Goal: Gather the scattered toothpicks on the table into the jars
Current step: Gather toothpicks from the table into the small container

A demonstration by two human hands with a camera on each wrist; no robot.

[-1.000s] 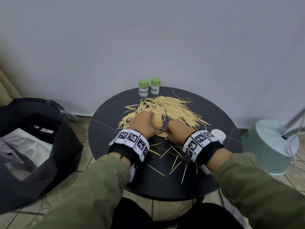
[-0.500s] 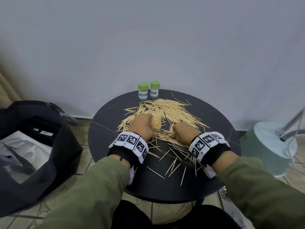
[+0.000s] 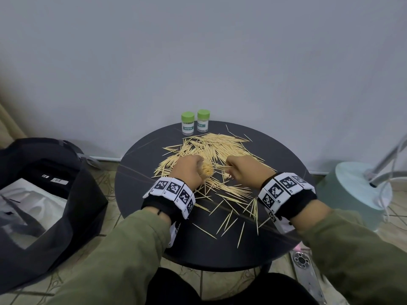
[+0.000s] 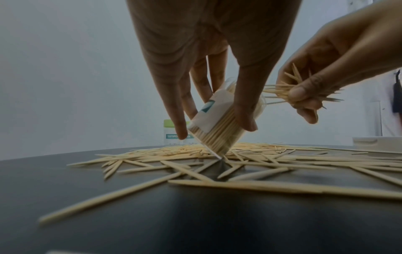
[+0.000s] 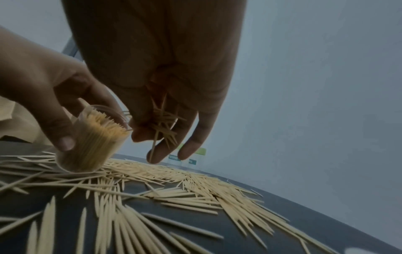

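Note:
My left hand (image 3: pixel 189 170) grips an open clear jar (image 3: pixel 207 170) packed with toothpicks, tilted so its mouth faces right and its bottom edge touches the table. The left wrist view shows this jar (image 4: pixel 219 127) between my fingers. My right hand (image 3: pixel 244 171) pinches a small bundle of toothpicks (image 4: pixel 289 91) just beside the jar's mouth (image 5: pixel 108 116). A big pile of loose toothpicks (image 3: pixel 218 146) spreads over the round black table (image 3: pixel 136 194), with more scattered toothpicks (image 3: pixel 231 216) toward its near edge. Two closed green-lidded jars (image 3: pixel 195 122) stand at the table's far edge.
A black bag (image 3: pixel 44 194) lies on the floor to the left. At the right stands a pale green lamp base (image 3: pixel 356 190) with a metal pole. A grey wall rises right behind the table. A white lid (image 4: pixel 376 143) lies on the table at the right.
My right hand has lifted off the table with a pinch of toothpicks and moved up and left toward the jar's mouth. My left hand keeps holding the tilted jar.

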